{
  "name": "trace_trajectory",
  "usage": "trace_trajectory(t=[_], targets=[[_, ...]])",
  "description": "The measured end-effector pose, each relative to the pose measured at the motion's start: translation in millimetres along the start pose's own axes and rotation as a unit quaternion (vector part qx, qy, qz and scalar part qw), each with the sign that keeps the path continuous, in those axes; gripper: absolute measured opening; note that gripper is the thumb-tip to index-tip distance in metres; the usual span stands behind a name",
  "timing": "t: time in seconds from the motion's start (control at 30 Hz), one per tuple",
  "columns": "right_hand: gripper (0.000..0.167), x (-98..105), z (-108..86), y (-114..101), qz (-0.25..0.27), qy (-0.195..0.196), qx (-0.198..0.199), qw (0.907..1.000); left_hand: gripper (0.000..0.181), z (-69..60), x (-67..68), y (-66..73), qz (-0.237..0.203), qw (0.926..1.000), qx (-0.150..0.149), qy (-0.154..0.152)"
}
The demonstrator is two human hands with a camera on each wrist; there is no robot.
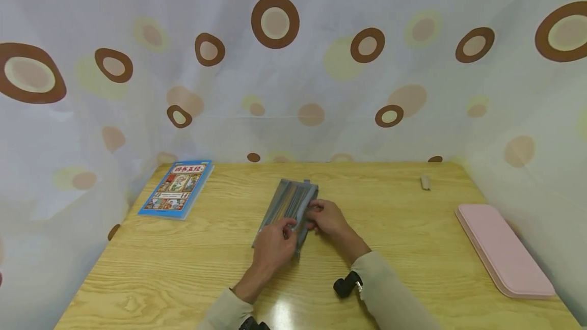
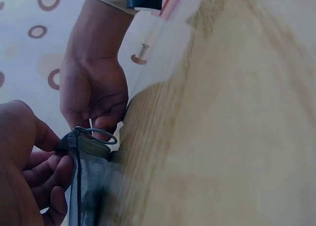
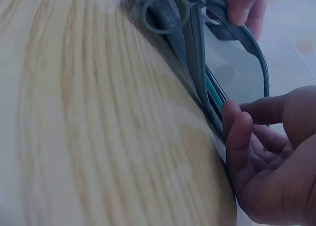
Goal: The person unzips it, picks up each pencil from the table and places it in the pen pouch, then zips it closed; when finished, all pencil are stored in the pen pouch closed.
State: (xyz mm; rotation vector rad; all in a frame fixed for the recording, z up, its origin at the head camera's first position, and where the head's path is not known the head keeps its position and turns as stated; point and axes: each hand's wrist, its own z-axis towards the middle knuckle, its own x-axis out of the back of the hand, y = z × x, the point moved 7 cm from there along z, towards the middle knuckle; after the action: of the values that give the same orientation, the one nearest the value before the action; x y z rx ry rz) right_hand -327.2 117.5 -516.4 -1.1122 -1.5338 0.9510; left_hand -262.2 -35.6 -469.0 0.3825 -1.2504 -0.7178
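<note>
A grey-blue zip pencil pouch (image 1: 286,200) with a see-through side lies on the table, and long thin items show inside it. My left hand (image 1: 274,246) pinches the near part of its zip edge between thumb and fingers, as the left wrist view shows with the pouch corner (image 2: 91,147). My right hand (image 1: 331,219) is at the pouch's right side, its curled fingers holding the opening's edge. In the right wrist view the zip is parted, with a ring pull (image 3: 144,16) at its near end and a teal item (image 3: 213,93) inside.
A blue-covered book (image 1: 176,190) lies at the table's far left. On the right lies a pink case (image 1: 504,248), and a small greyish-beige object (image 1: 425,183) is near the back edge. A spotted curtain (image 1: 312,75) surrounds the wooden table (image 1: 183,269).
</note>
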Motion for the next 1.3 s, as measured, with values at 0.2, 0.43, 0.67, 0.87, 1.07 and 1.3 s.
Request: trace_trajectory(t=[0.2,0.43,0.67,0.87,1.07,1.3], targets=[[0.032,8,-7.2,4,0.003,-0.010,0.018,0.9998,0.020,-1.6,0.3,-0.5,0.003,1.0000,0.000,0.004],[0.025,18,-25.5,-6,-0.138,-0.008,0.089,0.9863,0.021,-0.9,0.3,-0.5,-0.003,1.0000,0.005,0.000],[0.023,27,-38.6,-3,-0.198,-0.011,0.123,0.9724,0.022,-0.8,-0.5,0.5,-0.006,0.9999,0.003,-0.008],[0.025,44,-42.1,5,-0.195,0.003,0.116,0.9739,0.024,-3.2,-2.0,2.7,-0.024,0.9995,-0.015,-0.014],[0.035,67,-43.4,8,-0.193,0.044,0.110,0.9739,0.023,-5.9,-3.0,9.4,-0.027,0.9986,-0.042,-0.016],[0.053,88,-42.1,9,-0.239,0.076,0.116,0.9610,0.019,-7.8,-4.0,16.8,-0.025,0.9971,-0.068,-0.024]])
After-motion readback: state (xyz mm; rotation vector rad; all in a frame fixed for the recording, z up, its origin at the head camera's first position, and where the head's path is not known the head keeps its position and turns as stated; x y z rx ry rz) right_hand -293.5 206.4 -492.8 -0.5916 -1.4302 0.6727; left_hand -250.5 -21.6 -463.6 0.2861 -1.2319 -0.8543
